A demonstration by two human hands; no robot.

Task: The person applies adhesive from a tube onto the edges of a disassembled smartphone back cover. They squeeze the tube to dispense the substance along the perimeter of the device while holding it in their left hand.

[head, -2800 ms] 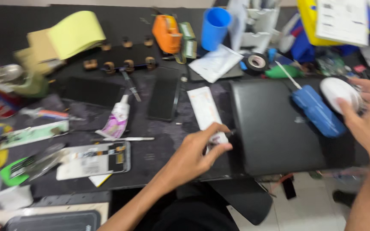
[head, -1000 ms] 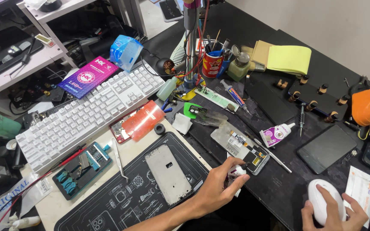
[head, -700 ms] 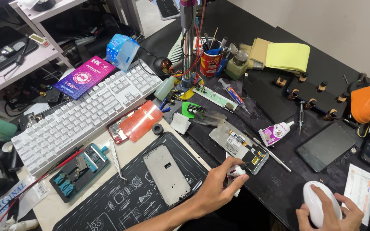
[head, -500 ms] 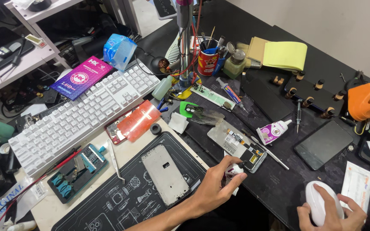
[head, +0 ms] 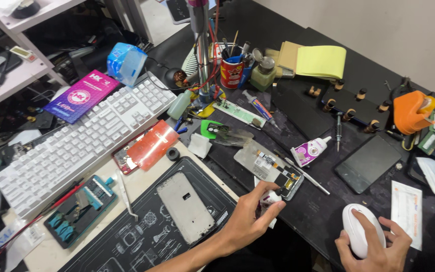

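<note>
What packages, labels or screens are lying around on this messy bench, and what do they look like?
Flat purple-pink box: far left, above the white keyboard.
Blue-clear packet: behind the keyboard.
Small glue bottle, white with purple label: centre of the dark mat.
Dark tablet: right of the bottle, screen off.
White printed slip: beside the right hand on the white mouse.

white oval plastic mouse (head: pixel 359 235) at 5 o'clock | white rectangular key keyboard (head: pixel 84 141) at 9 | black rubber work mat, white line diagrams (head: pixel 142 236) at 6 | yellow paper notepad (head: pixel 321 61) at 1 | orange plastic holder (head: pixel 413 111) at 2 | red cylindrical cup (head: pixel 231 73) at 12
</note>
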